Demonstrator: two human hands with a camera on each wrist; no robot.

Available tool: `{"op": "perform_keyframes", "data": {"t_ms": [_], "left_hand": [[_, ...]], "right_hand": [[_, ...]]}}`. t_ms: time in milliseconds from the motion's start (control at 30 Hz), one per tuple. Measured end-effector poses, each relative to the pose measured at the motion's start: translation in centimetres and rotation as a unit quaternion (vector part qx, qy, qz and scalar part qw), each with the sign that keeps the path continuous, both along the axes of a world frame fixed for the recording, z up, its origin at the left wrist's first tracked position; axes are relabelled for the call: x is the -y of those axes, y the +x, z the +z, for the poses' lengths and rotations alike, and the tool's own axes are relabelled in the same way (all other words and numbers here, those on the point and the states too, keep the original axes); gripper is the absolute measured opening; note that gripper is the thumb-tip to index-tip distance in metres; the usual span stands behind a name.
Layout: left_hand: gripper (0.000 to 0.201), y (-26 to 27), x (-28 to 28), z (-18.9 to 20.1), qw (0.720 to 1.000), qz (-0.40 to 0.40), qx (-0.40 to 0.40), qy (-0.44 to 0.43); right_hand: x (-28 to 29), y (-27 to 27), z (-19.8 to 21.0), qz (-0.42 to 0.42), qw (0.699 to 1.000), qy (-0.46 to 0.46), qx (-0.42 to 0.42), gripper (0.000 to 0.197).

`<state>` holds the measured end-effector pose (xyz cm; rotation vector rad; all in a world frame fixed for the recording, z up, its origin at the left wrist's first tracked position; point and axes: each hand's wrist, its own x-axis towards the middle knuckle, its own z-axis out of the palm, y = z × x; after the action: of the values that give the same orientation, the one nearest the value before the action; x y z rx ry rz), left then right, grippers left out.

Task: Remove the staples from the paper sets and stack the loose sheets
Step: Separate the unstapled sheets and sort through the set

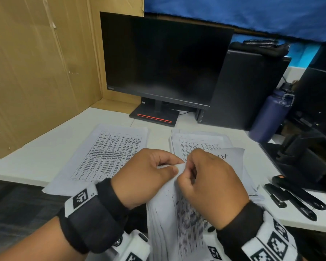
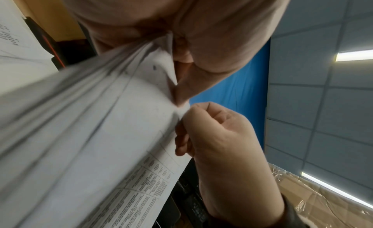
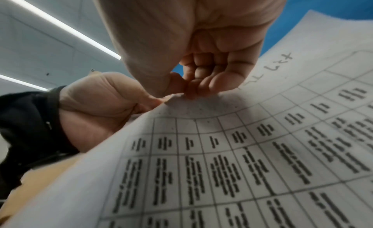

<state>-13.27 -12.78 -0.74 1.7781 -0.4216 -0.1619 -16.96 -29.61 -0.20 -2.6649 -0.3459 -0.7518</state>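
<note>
A stapled paper set (image 1: 188, 213) with printed tables is raised over the desk's near edge. My left hand (image 1: 174, 167) pinches its top corner between thumb and fingers. My right hand (image 1: 186, 166) pinches the same corner from the other side, fingers curled. In the left wrist view my left hand (image 2: 177, 94) grips the fanned sheets (image 2: 101, 119), with my right hand (image 2: 189, 113) just below. In the right wrist view my right hand (image 3: 181, 91) pinches the corner of the top sheet (image 3: 222, 151), my left hand (image 3: 155, 102) beside it. No staple shows.
A stack of loose sheets (image 1: 109, 157) lies on the white desk (image 1: 36, 159) at left; another paper pile (image 1: 201, 140) lies behind my hands. Black stapling tools (image 1: 295, 194) lie at right. A monitor (image 1: 164, 59), PC tower (image 1: 247, 87) and blue bottle (image 1: 269, 115) stand behind.
</note>
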Motion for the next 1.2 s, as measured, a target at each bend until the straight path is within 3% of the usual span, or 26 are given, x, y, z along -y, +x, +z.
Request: {"op": "perform_keyframes", "data": {"t_ms": [200,400,700,833,967,1067,1200], "left_hand": [[0.024,0.2,-0.3,-0.1,0.999,-0.009,-0.045,-0.024],[0.015,0.5,-0.7,0.2,0.998,0.006,-0.056,-0.022],[0.028,-0.1,-0.4,0.7,1.0,0.005,-0.011,0.012],[0.017,0.1,-0.4,0.5,0.999,0.013,0.01,0.044],[0.023,0.7,-0.7,0.1,0.995,0.032,0.026,0.096],[0.022,1.6,-1.9,1.1,0.993,0.058,0.027,0.102],[0.025,2.6,-5.6,4.5,0.987,0.114,0.082,0.08]], "right_hand": [[-0.3,0.1,-0.9,0.016,0.998,0.042,0.041,0.009],[0.4,0.2,-1.2,0.056,0.991,0.12,0.022,0.014],[0.0,0.2,-1.0,0.028,0.998,0.043,0.019,0.006],[-0.2,0.3,-0.9,0.02,0.995,0.096,0.002,0.008],[0.1,0.3,-0.3,0.039,0.987,0.154,-0.008,0.009],[0.9,-0.1,-0.1,0.088,0.981,0.168,-0.042,0.01],[2.4,-1.5,-1.5,0.178,0.961,0.128,-0.166,0.014]]}}
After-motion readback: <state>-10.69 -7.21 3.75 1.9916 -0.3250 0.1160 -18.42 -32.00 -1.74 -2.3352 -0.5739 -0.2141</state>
